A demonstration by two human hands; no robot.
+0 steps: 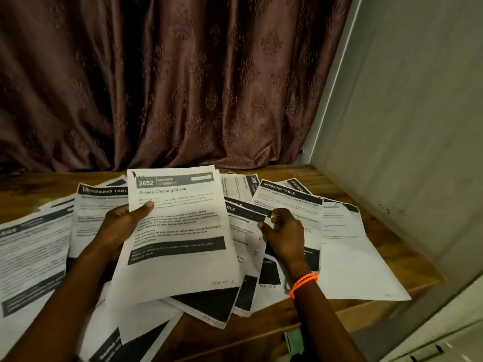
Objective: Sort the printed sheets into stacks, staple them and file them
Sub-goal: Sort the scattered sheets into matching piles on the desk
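nearest the camera, two bare forearms reach in from the bottom edge; the right one wears an orange beaded bracelet (304, 282) at the wrist, and just below it something small and green (294, 340) pokes out under the worktop edge, can't tell what it is; the left hand (120, 226) holds up a printed sheet (177, 231) by its left side, thumb curled over the front and the fingers hidden behind the paper; that sheet reads "2652 bedroom" and "screen cleaning check", and it's lifted a bit above the rest; the right hand (283, 232) rests on the loose pile just beside it, fingers curled in and apparently pinching the edge of a page in the pile, though it's hard to see exactly which one; the scattered sheets (347, 244) are fanned all over the wooden worktop (407, 254), overlapping each other, a couple headed "dressing table", one corner hanging past the front edge; behind the worktop hangs a brownish patterned curtain (170, 82); a pale wall (418, 113) runs along the right side.
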